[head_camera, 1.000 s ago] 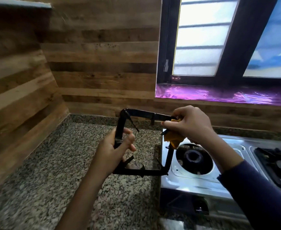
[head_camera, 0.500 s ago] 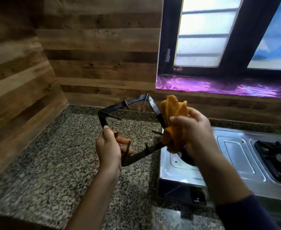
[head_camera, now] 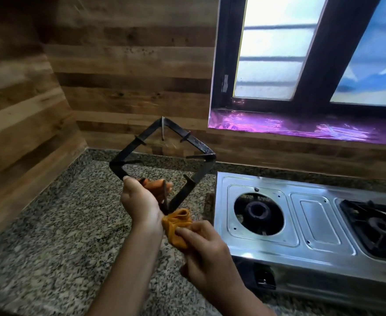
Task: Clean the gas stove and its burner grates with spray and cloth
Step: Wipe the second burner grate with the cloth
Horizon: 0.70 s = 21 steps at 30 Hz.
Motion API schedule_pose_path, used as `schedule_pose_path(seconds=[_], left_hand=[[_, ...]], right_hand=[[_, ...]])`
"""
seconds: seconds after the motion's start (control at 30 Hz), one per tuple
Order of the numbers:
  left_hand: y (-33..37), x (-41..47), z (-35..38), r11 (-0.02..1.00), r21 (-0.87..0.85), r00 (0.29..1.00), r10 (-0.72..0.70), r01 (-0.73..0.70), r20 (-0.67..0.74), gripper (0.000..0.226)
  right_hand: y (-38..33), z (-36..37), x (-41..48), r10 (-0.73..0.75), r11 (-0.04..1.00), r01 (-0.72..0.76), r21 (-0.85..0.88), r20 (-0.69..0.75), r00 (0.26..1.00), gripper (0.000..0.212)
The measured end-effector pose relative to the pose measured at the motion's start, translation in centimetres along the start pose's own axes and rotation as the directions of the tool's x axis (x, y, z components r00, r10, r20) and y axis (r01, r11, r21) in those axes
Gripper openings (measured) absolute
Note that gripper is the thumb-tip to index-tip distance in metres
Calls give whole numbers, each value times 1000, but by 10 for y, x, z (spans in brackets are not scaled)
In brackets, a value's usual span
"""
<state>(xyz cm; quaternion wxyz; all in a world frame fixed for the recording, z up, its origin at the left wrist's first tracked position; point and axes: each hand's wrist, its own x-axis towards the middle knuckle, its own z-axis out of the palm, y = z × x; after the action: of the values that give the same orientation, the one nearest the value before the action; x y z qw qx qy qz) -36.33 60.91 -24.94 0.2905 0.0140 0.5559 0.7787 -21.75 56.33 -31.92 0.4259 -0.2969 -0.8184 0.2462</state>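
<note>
A black square burner grate (head_camera: 155, 142) is held in the air above the granite counter, tilted so one corner points up. My left hand (head_camera: 141, 201) grips its lower corner. My right hand (head_camera: 208, 249) is closed on a bunched orange cloth (head_camera: 178, 224), pressed against the grate's bottom corner just below my left hand. The steel gas stove (head_camera: 301, 224) sits to the right. Its left burner (head_camera: 258, 213) is bare, without a grate. A second grate (head_camera: 379, 224) rests on the right burner.
Speckled granite counter (head_camera: 61, 236) spreads to the left and front. Wood-panelled walls (head_camera: 130, 76) enclose the corner. A window (head_camera: 301, 53) with a purple foil sill (head_camera: 301, 126) lies behind the stove. No spray bottle is in view.
The grate has been turned further, one corner now up. My right hand with the cloth dropped from the grate's right side to its bottom corner.
</note>
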Motion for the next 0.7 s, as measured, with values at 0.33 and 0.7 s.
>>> schedule_pose_path(seconds=[0.33,0.7], left_hand=[[2,-16,4,1000,31,1000,0,0,18,37],[-4,-9,-10,983,152,992,84,-98,95,37]], right_hand=[[-19,-12,54,-153,958,95,-270,-202,967,33],[14,-62,37,-31,999,20,-41,-300,953,38]])
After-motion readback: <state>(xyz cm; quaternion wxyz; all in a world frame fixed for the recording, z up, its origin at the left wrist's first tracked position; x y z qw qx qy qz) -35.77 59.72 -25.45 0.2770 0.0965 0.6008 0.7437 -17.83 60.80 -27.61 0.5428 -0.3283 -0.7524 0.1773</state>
